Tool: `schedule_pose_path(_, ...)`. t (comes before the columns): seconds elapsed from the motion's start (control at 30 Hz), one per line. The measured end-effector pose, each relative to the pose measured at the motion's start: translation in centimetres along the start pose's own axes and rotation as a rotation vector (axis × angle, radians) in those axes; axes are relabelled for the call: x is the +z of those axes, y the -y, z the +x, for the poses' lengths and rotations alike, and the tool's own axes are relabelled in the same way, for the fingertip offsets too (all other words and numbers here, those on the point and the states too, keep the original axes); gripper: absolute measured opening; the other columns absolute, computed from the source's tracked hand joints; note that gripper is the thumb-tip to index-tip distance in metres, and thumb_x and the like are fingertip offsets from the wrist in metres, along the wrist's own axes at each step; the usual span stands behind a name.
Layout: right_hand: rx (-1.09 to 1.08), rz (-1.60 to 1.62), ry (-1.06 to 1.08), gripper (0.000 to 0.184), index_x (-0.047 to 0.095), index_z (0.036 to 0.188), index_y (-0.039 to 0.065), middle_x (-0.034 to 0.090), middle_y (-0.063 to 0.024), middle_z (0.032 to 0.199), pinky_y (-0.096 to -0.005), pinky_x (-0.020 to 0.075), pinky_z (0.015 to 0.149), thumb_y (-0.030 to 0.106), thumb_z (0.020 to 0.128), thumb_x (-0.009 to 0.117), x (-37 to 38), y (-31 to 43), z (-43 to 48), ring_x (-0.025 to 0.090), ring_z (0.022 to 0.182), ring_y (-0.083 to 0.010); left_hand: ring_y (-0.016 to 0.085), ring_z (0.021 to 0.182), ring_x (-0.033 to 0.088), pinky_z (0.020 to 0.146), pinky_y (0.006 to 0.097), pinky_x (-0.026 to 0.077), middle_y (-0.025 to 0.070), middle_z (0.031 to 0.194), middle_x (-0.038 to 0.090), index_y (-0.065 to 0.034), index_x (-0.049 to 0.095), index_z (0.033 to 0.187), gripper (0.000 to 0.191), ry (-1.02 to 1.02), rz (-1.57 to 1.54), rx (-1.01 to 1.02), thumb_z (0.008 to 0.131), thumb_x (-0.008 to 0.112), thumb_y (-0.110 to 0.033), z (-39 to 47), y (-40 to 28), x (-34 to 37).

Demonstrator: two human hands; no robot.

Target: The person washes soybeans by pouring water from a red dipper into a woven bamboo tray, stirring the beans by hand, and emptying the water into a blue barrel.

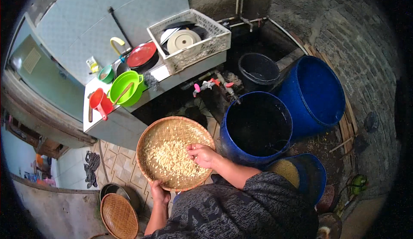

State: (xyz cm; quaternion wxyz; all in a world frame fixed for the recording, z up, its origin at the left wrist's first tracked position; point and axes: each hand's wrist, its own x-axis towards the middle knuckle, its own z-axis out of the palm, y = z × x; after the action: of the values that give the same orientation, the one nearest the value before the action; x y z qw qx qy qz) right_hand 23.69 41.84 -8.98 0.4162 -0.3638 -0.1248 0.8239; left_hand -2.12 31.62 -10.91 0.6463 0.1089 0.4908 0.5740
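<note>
A round woven bamboo winnowing tray [151, 132] is held out before me, with pale yellow beans or kernels [169, 158] spread over it. My left hand [160, 192] grips its rim at the lower left, the thumb on top. Over the right part of the tray is my right hand [203, 155], fingertips bent together just above the pale pieces. Whether a piece is pinched between those fingers is too small to tell.
Blue plastic drums [224, 132] stand right of the tray, one holding dark water. A tiled counter [138, 101] carries a green colander [129, 92], a red dipper [100, 100] and a white crate [200, 50] of dishes. Another woven tray [119, 216] leans at lower left.
</note>
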Motion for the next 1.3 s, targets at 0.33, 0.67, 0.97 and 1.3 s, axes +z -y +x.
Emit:
schedule_pose_path(0.33,-0.779,0.203,-0.050,0.024,0.057,0.083,0.006,0.057,-0.0066,0.071,-0.0322,0.0451,0.057,0.027,0.092,0.050,-2.4,16.4,-6.1,0.054,0.062,-0.0188,0.029,0.097,0.059,0.086,0.0471,0.049,0.0089,0.106,0.059,-0.0076,0.051,0.117,0.041,-0.164,0.022,-0.007,0.078,0.053,-0.017,-1.1,0.5,0.5)
schedule_pose_path(0.67,-2.554,-0.563,-0.956,0.030,0.048,0.116,-0.004,0.055,-0.0192,0.110,-0.0414,0.0462,0.092,0.020,0.102,0.037,-0.6,37.3,-20.1,0.057,0.098,-0.0294,0.028,0.086,0.061,0.077,0.0478,0.052,0.0067,0.092,0.059,-0.0095,0.054,0.106,0.029,-0.262,-0.022,0.179,0.077,0.052,-0.014,-1.8,1.9,-3.6)
schedule_pose_path(0.97,-1.631,-1.151,-1.396,0.041,0.045,0.135,0.000,0.052,-0.0245,0.127,-0.0450,0.0384,0.099,0.015,0.097,0.047,-14.4,38.5,-10.3,0.049,0.118,-0.0397,0.031,0.093,0.061,0.083,0.0494,0.051,0.0097,0.097,0.061,-0.0057,0.056,0.109,0.036,-0.362,-0.092,0.210,0.075,0.052,-0.017,-4.4,2.7,0.6)
schedule_pose_path(1.3,-0.812,-0.946,-0.572,0.025,0.061,0.108,0.003,0.060,-0.0148,0.094,-0.0401,0.0480,0.078,0.017,0.087,0.064,-9.1,3.6,-6.1,0.060,0.087,-0.0289,0.030,0.103,0.059,0.089,0.0469,0.051,0.0108,0.116,0.058,-0.0076,0.044,0.132,0.059,-0.183,-0.051,0.029,0.074,0.051,-0.012,-2.8,1.5,-3.4)
